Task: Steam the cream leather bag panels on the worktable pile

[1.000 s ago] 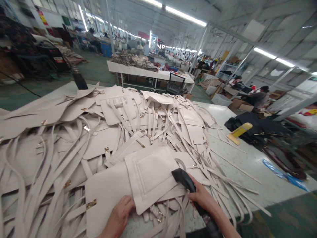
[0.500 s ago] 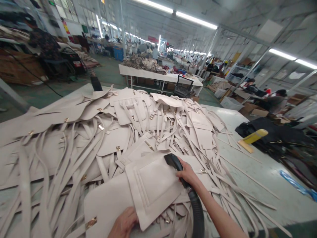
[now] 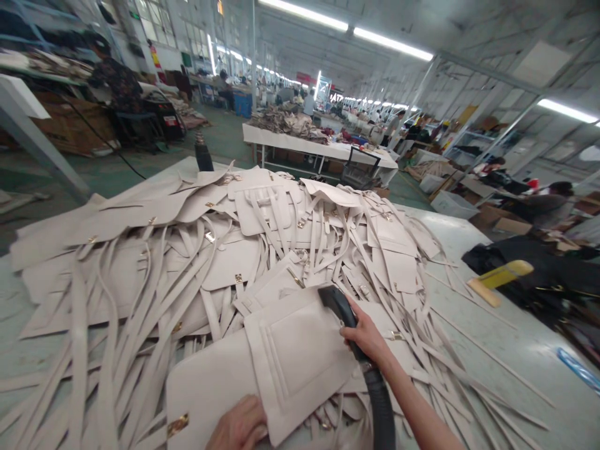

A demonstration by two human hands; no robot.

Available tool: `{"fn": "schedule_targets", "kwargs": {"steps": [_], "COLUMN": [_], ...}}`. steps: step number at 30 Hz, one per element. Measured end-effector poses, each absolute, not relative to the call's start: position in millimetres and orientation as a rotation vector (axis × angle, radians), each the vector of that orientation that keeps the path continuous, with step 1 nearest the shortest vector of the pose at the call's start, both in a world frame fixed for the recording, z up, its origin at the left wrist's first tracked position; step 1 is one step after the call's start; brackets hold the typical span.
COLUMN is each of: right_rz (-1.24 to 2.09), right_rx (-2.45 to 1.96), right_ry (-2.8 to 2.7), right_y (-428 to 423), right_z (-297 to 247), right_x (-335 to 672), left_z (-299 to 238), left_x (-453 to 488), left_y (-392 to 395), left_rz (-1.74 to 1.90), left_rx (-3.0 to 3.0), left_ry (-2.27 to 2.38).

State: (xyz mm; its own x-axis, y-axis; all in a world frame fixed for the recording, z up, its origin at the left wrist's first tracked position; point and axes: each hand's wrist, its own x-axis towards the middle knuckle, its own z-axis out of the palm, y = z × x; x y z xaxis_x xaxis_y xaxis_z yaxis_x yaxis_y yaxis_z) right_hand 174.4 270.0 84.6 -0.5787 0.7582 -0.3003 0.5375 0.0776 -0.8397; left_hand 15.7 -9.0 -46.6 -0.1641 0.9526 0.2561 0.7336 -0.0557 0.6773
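Observation:
My right hand (image 3: 368,337) is closed around a black nozzle (image 3: 336,303) on a ribbed black hose (image 3: 380,406). The nozzle's tip rests at the top right corner of a cream leather bag panel (image 3: 295,359) with a stitched pocket. My left hand (image 3: 241,425) lies at the bottom edge, its fingers tucked under that panel's near left corner. Beneath it lies another cream panel (image 3: 206,390) with a gold clasp (image 3: 177,425). Both sit at the front of a big heap of cream panels and straps (image 3: 244,250).
The heap covers a pale worktable (image 3: 473,331). A yellow-handled tool (image 3: 499,278) and black material (image 3: 539,269) lie at the right. A black upright object (image 3: 204,156) stands behind the heap. Another long table (image 3: 319,147) with piled goods stands further back. People work at the far right.
My right hand has carried the nozzle up from the panel's lower right edge to its top right corner. The view has swung a little to the left.

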Motion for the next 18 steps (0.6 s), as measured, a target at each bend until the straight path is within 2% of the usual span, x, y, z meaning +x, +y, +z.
{"fn": "schedule_targets", "kwargs": {"steps": [3, 5, 9, 18], "right_rz": [1.604, 1.650, 1.671, 1.599], "right_rx": [-1.295, -1.288, -1.300, -1.165], "right_ry": [-2.086, -2.051, -2.018, -1.929], "right_y": [256, 248, 243, 277], "right_z": [73, 66, 58, 64], "right_x": [186, 188, 177, 122], "left_z": [-42, -39, -43, -54], "left_x": [-13, -32, -50, -34], "left_y": [1, 17, 49, 49], "left_rz": [1.167, 1.116, 0.901, 0.973], "left_rx": [1.482, 1.232, 1.237, 1.255], "left_ry": [2.560, 2.802, 2.811, 2.645]}}
